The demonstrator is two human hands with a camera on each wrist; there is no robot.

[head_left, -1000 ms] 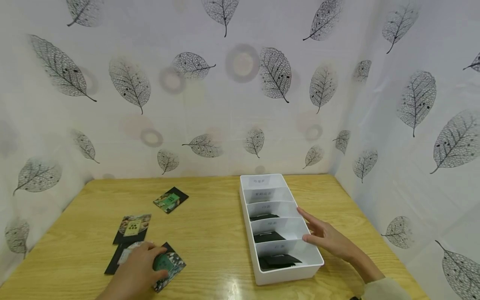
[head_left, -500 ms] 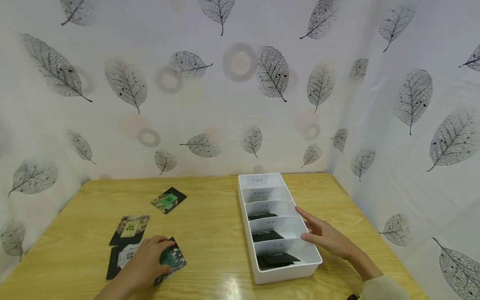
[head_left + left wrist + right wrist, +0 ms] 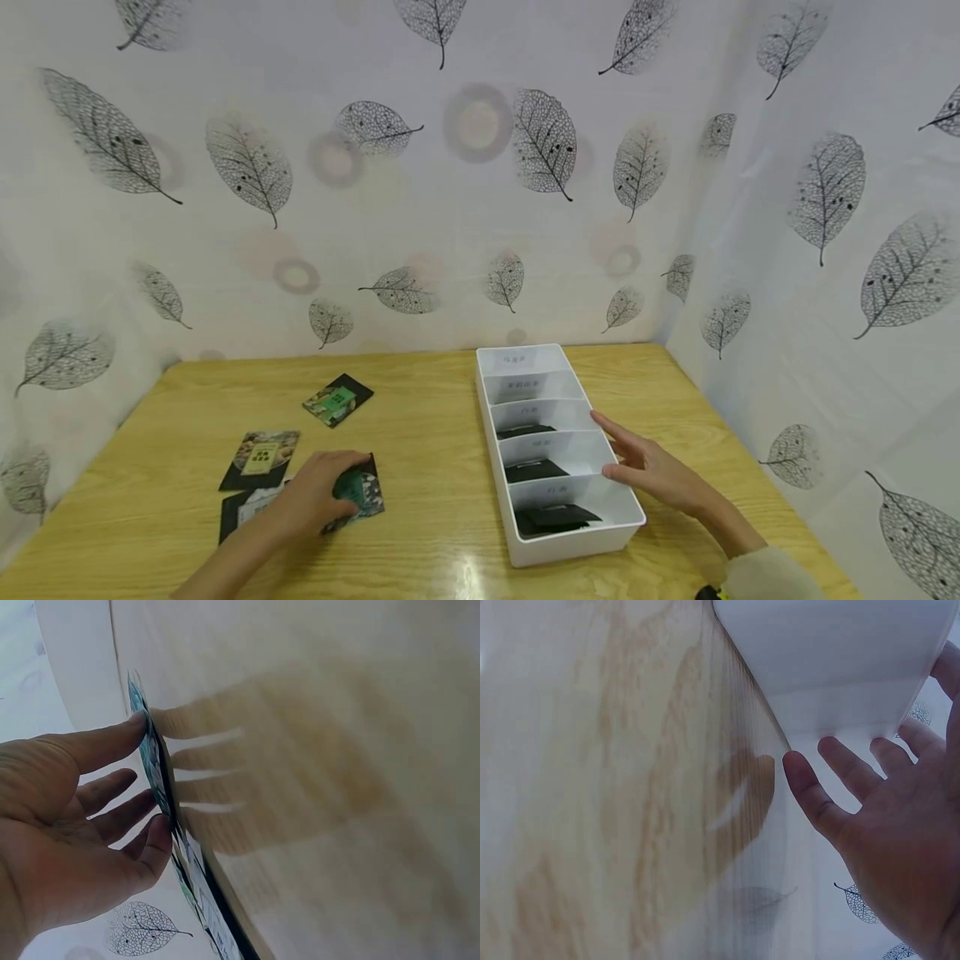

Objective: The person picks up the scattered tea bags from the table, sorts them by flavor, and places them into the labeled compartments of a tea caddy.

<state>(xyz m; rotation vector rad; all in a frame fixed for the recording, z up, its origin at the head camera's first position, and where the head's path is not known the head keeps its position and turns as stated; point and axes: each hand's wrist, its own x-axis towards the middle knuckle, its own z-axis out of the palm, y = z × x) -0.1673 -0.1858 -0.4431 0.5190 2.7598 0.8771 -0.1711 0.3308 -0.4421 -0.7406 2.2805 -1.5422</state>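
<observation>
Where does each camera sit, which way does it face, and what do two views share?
Head: on the person's head, facing forward and down at the table and white box; left grip, right grip, forearms and right sleeve show.
Left wrist: on that wrist, facing the green packet; only the left grip shows.
Right wrist: on that wrist, facing the white box from outside; only the right grip shows.
Shared: head and right wrist both show the white box.

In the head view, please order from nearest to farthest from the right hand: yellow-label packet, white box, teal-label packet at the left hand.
1. White box: at the right hand, on its left.
2. Teal-label packet: farther left, under the left hand.
3. Yellow-label packet: leftmost of these.
</observation>
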